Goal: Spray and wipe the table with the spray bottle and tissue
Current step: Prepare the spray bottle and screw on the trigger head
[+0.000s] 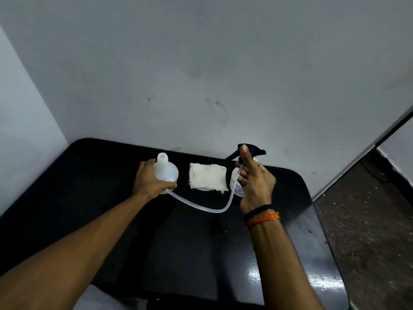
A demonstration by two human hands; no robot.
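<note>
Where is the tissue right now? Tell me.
In the head view, the folded tissue lies flat on the black table near its far edge, between the bottle in the left hand and the right hand.

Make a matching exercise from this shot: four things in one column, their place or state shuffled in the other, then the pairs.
1. bottle
2. trigger head
3. tissue
4. tube

A. lies flat on the black table, between the hands
B. gripped by the left hand, neck open
C. curves down from the right hand
D. black, held up in the right hand

Pairs: 1-B, 2-D, 3-A, 4-C
</note>
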